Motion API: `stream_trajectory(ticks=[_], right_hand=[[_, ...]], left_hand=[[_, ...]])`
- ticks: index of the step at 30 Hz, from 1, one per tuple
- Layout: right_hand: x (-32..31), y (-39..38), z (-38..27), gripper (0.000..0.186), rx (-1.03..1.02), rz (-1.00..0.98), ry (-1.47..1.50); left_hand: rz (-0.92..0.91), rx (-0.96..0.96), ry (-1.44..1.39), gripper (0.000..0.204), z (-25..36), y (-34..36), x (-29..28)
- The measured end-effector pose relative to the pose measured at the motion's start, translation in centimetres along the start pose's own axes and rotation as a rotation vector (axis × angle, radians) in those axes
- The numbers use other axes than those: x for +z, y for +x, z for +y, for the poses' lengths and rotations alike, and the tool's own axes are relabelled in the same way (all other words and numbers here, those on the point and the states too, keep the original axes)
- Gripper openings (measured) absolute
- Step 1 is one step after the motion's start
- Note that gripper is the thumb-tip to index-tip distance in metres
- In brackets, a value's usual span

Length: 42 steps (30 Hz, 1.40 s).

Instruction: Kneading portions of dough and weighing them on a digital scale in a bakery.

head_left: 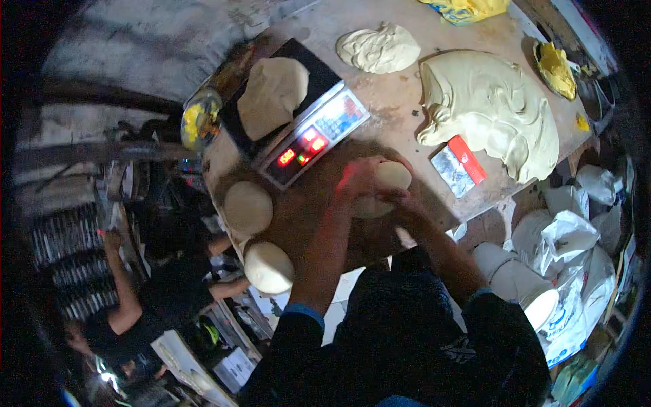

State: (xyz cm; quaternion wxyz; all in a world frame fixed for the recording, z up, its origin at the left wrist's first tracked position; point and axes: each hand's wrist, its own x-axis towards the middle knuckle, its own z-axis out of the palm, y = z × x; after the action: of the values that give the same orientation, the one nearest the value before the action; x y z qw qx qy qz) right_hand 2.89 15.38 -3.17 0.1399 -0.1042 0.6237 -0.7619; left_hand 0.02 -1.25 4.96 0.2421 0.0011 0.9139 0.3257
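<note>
My left hand [358, 175] and my right hand [401, 198] are closed around a smooth, pale dough ball [393, 176] near the table's front edge. More pale dough [373, 206] shows just below the ball, partly hidden by my hands. Left of them, a digital scale [327, 130] with a lit red display carries a flattened piece of dough [272, 95]. Two rounded dough balls, one shaded [247, 209] and one brighter [268, 268], sit along the left edge. To the right lies a large dough mass [488, 102], with a red-handled scraper [458, 166] beside it.
A smaller dough lump [378, 47] lies at the far side of the table [393, 95]. Yellow paste fills a bowl [556, 71] at far right. White buckets [515, 281] and plastic bags [569, 237] stand right of me. Another person [163, 292] works at left.
</note>
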Motion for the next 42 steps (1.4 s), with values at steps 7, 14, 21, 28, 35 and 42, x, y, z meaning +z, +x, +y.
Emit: stream_trajectory(ticks=[7,14,21,28,35,42], right_hand=[[-1.9,-11.1,8.6,0.070,0.334,-0.748,-0.346],[0.8,-5.2,-8.4,0.048,0.335,-0.550,-0.220],[-4.7,-9.3,-1.9,0.035,-0.078,-0.440,-0.792],[-5.7,-6.1,-3.5,0.057,0.245,-0.694,-0.941],[-5.4,15.0,2.8,0.042,-0.329,-0.532,-0.985],[1.3,8.1,-3.5,0.040,0.364,-1.335,-1.235]], left_hand=[[-0.260,-0.361,-0.119,0.059,-9.5,-13.8,15.1],[0.028,-0.141,-0.582,0.059,0.5,-13.2,5.5],[0.073,0.531,-0.456,0.057,2.7,-15.0,7.3],[0.170,-0.053,-0.424,0.056,-1.9,-11.4,9.7],[0.302,-0.049,-0.575,0.060,-1.4,0.2,0.4],[0.005,-0.054,-0.330,0.080,4.0,-5.7,0.4]])
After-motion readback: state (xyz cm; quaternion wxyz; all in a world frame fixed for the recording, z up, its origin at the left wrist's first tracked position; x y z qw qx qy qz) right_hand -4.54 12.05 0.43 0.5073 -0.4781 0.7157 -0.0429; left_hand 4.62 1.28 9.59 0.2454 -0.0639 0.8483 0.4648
